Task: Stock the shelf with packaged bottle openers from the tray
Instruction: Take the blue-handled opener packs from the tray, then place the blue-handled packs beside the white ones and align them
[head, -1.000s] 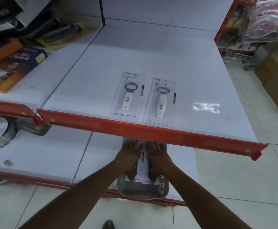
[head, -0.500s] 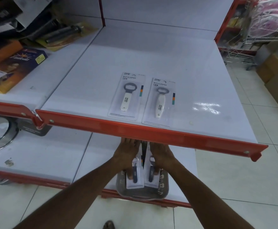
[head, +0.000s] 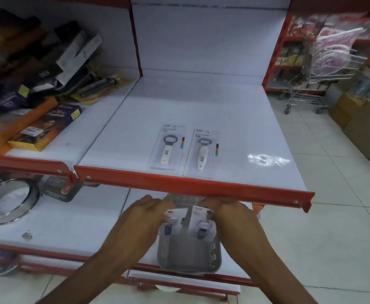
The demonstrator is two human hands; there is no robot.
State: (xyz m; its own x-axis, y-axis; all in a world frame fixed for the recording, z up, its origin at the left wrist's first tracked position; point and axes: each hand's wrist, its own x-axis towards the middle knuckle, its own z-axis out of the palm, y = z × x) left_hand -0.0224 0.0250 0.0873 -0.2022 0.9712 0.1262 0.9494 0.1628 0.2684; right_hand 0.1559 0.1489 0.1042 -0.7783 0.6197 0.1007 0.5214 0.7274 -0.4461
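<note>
Far left: cluttered boxes [head: 37,128] on upper shelf, metal ring [head: 8,200] on lower shelf. Left hand [head: 142,218] over grey tray [head: 188,257] on lower shelf, fingers pinched on left carded opener [head: 174,218], lifted above tray. Right hand [head: 230,216] just beside, fingers clamped on right carded opener [head: 201,220]; both cards partly under red shelf lip [head: 190,185]. On white upper shelf [head: 223,110], two packaged bottle openers [head: 168,148] flat, side by side, near front edge. Far right: wire cart [head: 307,88], cardboard boxes [head: 366,128] on tiled floor.
</note>
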